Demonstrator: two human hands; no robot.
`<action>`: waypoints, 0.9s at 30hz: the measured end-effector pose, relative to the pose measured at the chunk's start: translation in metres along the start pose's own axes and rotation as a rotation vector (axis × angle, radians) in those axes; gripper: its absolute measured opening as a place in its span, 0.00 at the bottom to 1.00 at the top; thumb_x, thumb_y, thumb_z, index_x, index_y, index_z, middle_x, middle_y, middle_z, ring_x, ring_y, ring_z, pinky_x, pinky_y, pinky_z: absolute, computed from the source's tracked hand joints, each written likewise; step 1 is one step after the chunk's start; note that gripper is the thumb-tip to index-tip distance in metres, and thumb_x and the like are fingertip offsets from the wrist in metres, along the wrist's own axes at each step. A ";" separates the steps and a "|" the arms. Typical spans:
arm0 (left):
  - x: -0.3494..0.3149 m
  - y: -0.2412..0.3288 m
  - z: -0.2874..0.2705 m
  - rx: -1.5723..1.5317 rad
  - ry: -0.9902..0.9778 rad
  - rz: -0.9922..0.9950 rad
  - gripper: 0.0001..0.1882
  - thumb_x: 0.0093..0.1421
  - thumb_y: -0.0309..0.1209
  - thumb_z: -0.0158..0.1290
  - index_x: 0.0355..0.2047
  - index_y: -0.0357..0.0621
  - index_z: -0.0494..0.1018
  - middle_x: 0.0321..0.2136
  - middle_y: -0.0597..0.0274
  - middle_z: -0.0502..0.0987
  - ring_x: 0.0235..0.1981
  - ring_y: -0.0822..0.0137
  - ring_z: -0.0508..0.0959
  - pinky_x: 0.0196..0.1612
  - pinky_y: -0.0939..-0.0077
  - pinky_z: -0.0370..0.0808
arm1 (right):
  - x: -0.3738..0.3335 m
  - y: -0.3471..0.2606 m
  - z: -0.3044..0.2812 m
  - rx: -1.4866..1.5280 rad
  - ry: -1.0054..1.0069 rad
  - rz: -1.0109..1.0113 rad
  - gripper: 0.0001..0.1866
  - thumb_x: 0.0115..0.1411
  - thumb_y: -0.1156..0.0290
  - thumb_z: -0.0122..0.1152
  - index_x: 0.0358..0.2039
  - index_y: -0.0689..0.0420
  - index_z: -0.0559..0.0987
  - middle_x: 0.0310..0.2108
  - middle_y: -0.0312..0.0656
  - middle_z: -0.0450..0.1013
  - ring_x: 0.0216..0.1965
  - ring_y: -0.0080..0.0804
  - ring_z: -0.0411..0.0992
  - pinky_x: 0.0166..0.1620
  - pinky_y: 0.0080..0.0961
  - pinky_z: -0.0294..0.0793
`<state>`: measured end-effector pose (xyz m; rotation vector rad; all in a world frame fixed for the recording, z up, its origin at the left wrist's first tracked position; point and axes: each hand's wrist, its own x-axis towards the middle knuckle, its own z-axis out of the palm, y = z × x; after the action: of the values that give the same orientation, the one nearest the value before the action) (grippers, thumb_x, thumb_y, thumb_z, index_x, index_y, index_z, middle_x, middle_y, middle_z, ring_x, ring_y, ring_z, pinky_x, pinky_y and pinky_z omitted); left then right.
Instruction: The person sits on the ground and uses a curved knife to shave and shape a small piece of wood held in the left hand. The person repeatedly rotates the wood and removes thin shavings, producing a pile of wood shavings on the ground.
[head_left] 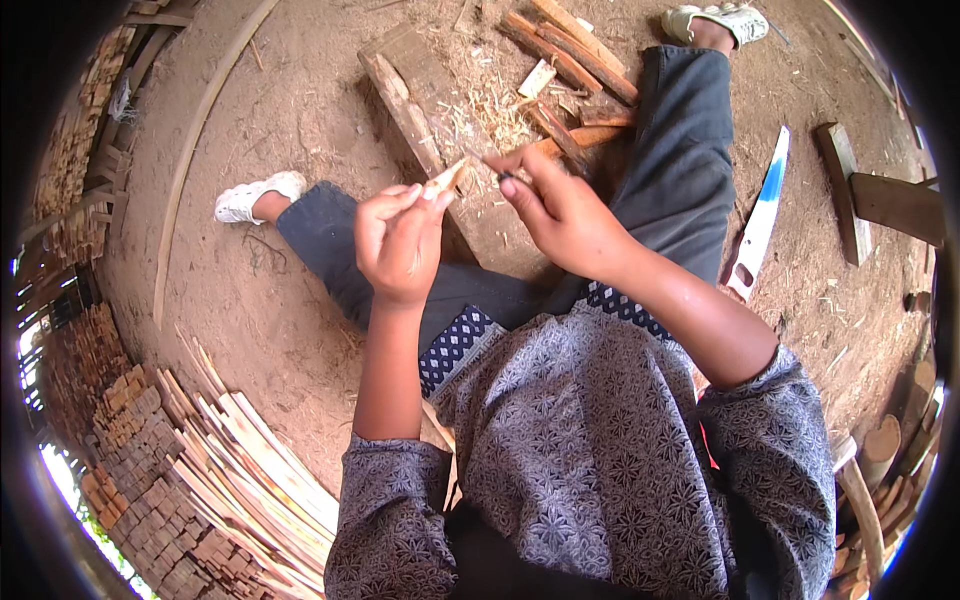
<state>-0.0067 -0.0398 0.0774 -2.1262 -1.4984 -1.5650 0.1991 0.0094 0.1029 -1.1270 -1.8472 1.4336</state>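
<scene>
Patterned shirt (pixel 590 440) filled the bottom of the view. Left hand (pixel 398 240) pinched a small wood piece (pixel 445 180) w/ fingers shut on it, above the plank (pixel 420 110). Right hand (pixel 560 205) was closed on a thin dark tool (pixel 503 175) (tip barely visible), just beside the piece. Saw (pixel 762 215) lay on the dirt at right, wood strips (pixel 250 450) piled lower left.

Viewpoint: worn on the head, seen from above.
Direction: straight down onto the lap and brown dirt floor (pixel 290 110).
Nearness: both hands seen close, mid-frame.
</scene>
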 end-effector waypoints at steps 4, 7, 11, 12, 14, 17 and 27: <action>0.007 0.001 0.003 0.040 -0.018 0.018 0.13 0.52 0.14 0.70 0.36 0.36 0.80 0.38 0.57 0.74 0.37 0.60 0.81 0.39 0.70 0.81 | -0.009 -0.001 0.015 0.073 0.038 -0.181 0.15 0.75 0.65 0.52 0.58 0.56 0.70 0.35 0.57 0.78 0.40 0.54 0.81 0.42 0.44 0.78; 0.008 -0.007 0.004 0.042 -0.008 0.044 0.14 0.52 0.14 0.70 0.38 0.36 0.81 0.38 0.58 0.75 0.38 0.61 0.81 0.39 0.71 0.81 | 0.005 0.036 0.005 -0.034 -0.161 0.103 0.14 0.76 0.67 0.53 0.57 0.58 0.71 0.41 0.47 0.79 0.43 0.36 0.79 0.48 0.34 0.76; -0.001 -0.003 -0.005 0.062 -0.016 0.014 0.14 0.52 0.15 0.70 0.38 0.37 0.81 0.38 0.58 0.75 0.38 0.61 0.81 0.39 0.71 0.81 | 0.000 -0.032 -0.001 0.175 -0.053 0.093 0.15 0.76 0.66 0.52 0.58 0.57 0.71 0.41 0.41 0.80 0.42 0.28 0.77 0.45 0.34 0.76; 0.004 -0.003 -0.002 0.050 -0.009 0.012 0.13 0.52 0.15 0.70 0.38 0.37 0.81 0.37 0.58 0.75 0.38 0.61 0.81 0.39 0.70 0.81 | -0.006 -0.024 0.008 0.247 0.024 -0.038 0.15 0.76 0.66 0.52 0.58 0.57 0.71 0.42 0.43 0.80 0.41 0.34 0.79 0.46 0.35 0.76; 0.008 -0.002 0.003 0.019 -0.011 0.017 0.13 0.53 0.16 0.70 0.37 0.37 0.81 0.37 0.57 0.76 0.38 0.61 0.81 0.39 0.69 0.81 | 0.000 0.038 0.019 -0.093 -0.079 0.044 0.14 0.76 0.65 0.52 0.57 0.56 0.71 0.41 0.48 0.80 0.42 0.42 0.80 0.46 0.36 0.76; 0.011 -0.010 -0.005 0.037 -0.036 -0.007 0.12 0.54 0.17 0.70 0.37 0.38 0.81 0.37 0.57 0.78 0.37 0.62 0.82 0.40 0.70 0.81 | 0.010 0.036 -0.002 -0.159 -0.203 0.146 0.14 0.75 0.62 0.53 0.56 0.54 0.72 0.33 0.55 0.78 0.38 0.46 0.80 0.44 0.38 0.76; 0.020 -0.027 -0.001 0.006 -0.061 -0.153 0.11 0.58 0.15 0.64 0.41 0.34 0.80 0.40 0.52 0.80 0.40 0.62 0.84 0.41 0.72 0.84 | 0.019 -0.021 -0.024 -0.228 -0.085 -0.146 0.22 0.66 0.72 0.55 0.60 0.58 0.74 0.33 0.60 0.79 0.36 0.58 0.80 0.41 0.49 0.78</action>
<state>-0.0276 -0.0142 0.0819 -2.1192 -1.7203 -1.5521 0.2027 0.0358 0.1285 -1.0235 -2.1488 1.2300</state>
